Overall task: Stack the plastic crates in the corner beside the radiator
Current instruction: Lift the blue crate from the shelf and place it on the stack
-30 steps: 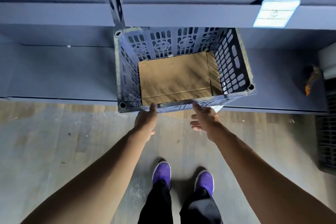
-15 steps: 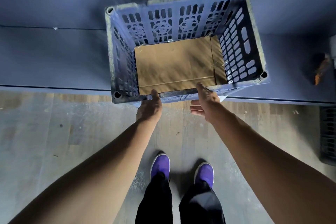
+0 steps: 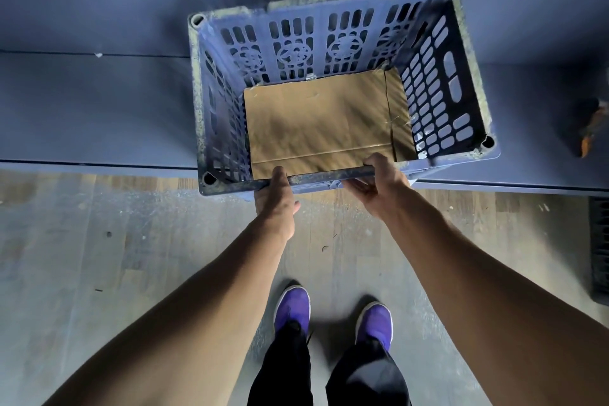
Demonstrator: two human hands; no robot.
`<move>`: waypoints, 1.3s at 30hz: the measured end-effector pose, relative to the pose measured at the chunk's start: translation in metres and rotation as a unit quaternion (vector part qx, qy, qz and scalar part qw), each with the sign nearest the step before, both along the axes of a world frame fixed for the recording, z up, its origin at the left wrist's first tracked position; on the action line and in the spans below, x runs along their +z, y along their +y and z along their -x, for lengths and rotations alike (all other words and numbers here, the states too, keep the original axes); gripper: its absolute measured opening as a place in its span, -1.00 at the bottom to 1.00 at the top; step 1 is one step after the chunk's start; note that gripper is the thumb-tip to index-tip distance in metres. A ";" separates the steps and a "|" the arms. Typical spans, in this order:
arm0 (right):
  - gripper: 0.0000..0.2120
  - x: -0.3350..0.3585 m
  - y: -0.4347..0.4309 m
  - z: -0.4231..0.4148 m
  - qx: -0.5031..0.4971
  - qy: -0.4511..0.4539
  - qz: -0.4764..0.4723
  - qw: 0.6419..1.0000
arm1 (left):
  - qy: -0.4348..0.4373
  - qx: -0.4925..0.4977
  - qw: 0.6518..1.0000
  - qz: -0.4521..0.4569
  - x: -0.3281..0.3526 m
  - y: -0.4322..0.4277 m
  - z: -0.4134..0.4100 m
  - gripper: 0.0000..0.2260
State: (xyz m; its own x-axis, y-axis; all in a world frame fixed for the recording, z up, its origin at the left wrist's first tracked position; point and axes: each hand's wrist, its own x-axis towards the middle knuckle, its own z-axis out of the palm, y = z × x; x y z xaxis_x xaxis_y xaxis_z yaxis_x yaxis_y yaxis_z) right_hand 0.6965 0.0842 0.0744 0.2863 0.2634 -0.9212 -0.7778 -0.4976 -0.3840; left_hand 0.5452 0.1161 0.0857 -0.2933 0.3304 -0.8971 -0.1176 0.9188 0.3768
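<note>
Head view: a blue perforated plastic crate [image 3: 316,43] sits at the front of a low dark-blue shelf [image 3: 99,109], its near rim jutting out past the shelf's front edge over the worn wooden floor [image 3: 131,257]. Whether it rests on the shelf or is already raised a little off it, I cannot tell. A flat brown cardboard sheet [image 3: 316,122] lines its bottom; otherwise it is empty.

The left hand [image 3: 275,204] grips the near rim, thumb hooked over the top, with the fingers hidden below. The right hand [image 3: 379,184] grips the same rim just beside it, thumb on top and fingers curled underneath. The person's purple shoes [image 3: 291,306] stand well apart from the shelf.

A dark slatted object [image 3: 599,241] shows at the right edge; crate or radiator, I cannot say.

As I judge it, the task is at an early stage. This crate is in hand but not yet carried anywhere, and no stack or corner is in sight. Lifting it off, carrying it over and setting it down all remain, as do any further crates.
</note>
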 end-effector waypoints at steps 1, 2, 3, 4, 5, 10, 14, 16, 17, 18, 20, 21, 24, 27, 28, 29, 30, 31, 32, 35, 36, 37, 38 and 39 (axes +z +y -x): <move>-0.95 0.005 0.000 0.000 -0.017 0.013 -0.001 1.000 | -0.001 0.022 1.000 -0.004 0.004 -0.001 -0.001 -0.78; -0.96 0.008 -0.003 0.002 -0.025 0.020 -0.002 0.999 | -0.002 0.040 0.999 -0.007 0.003 -0.002 0.000 -0.79; -0.95 0.011 -0.007 0.004 -0.028 0.026 -0.003 0.999 | -0.003 0.062 0.998 -0.006 0.004 -0.005 0.003 -0.80; -0.94 0.012 -0.014 0.006 -0.031 0.031 -0.003 0.999 | -0.012 0.078 0.997 -0.014 0.007 -0.009 0.004 -0.81; -0.93 0.014 -0.020 0.009 -0.036 0.037 -0.004 0.999 | -0.017 0.100 0.995 -0.019 0.010 -0.012 0.004 -0.83; -0.96 0.025 -0.051 0.018 -0.082 0.052 -0.026 0.995 | -0.072 0.143 0.984 -0.073 0.023 -0.035 0.014 -0.91; -0.93 0.051 -0.069 0.022 -0.116 0.040 -0.016 0.992 | -0.097 0.128 0.984 -0.077 0.042 -0.047 0.020 -0.85; -0.94 0.069 -0.081 0.021 -0.132 0.036 -0.010 0.991 | -0.105 0.119 0.985 -0.067 0.059 -0.054 0.018 -0.80; -0.96 0.077 -0.087 0.021 -0.139 0.034 -0.007 0.990 | -0.105 0.116 0.986 -0.064 0.067 -0.059 0.017 -0.79; -0.97 0.085 -0.094 0.020 -0.144 0.033 -0.006 0.989 | -0.104 0.114 0.986 -0.062 0.073 -0.064 0.016 -0.81; -0.95 0.102 -0.109 0.018 -0.160 0.027 -0.003 0.987 | -0.099 0.100 0.988 -0.055 0.091 -0.075 0.012 -0.91; -0.94 0.111 -0.118 0.017 -0.169 0.024 0.000 0.985 | -0.097 0.092 0.990 -0.052 0.100 -0.082 0.010 -0.96; -0.93 0.132 -0.145 0.016 -0.190 0.016 0.015 0.981 | -0.095 0.056 0.993 -0.044 0.122 -0.102 0.005 -0.93; -0.94 0.152 -0.173 0.016 -0.222 0.002 0.025 0.975 | -0.088 0.013 0.995 -0.034 0.142 -0.121 -0.001 -0.95; -0.94 0.158 -0.180 0.016 -0.233 -0.003 0.029 0.972 | -0.083 -0.003 0.996 -0.031 0.148 -0.126 -0.002 -0.94; -0.94 0.165 -0.189 0.016 -0.246 -0.007 0.032 0.969 | -0.079 -0.021 0.996 -0.029 0.154 -0.132 -0.005 -0.93; -0.94 0.173 -0.198 0.015 -0.259 -0.010 0.035 0.965 | -0.075 -0.040 0.996 -0.026 0.161 -0.138 -0.008 -0.92; -0.95 0.181 -0.207 0.013 -0.269 -0.013 0.039 0.962 | -0.070 -0.061 0.995 -0.023 0.168 -0.144 -0.011 -0.92; -0.95 0.188 -0.217 0.012 -0.274 -0.014 0.043 0.961 | -0.064 -0.080 0.995 -0.017 0.175 -0.150 -0.014 -0.92; -0.90 0.205 -0.246 0.008 -0.288 -0.022 0.064 0.955 | -0.055 -0.129 0.990 -0.002 0.193 -0.169 -0.022 -0.92; -0.88 0.212 -0.257 0.006 -0.299 -0.027 0.070 0.951 | -0.054 -0.148 0.987 0.003 0.199 -0.177 -0.026 -0.92; -0.87 0.219 -0.266 0.005 -0.310 -0.033 0.072 0.947 | -0.051 -0.168 0.985 0.002 0.205 -0.183 -0.031 -0.91; -0.87 0.226 -0.274 0.003 -0.318 -0.036 0.071 0.945 | -0.047 -0.185 0.982 -0.005 0.209 -0.188 -0.034 -0.90; -0.87 0.235 -0.283 0.001 -0.330 -0.037 0.069 0.941 | -0.043 -0.206 0.978 -0.013 0.216 -0.194 -0.040 -0.88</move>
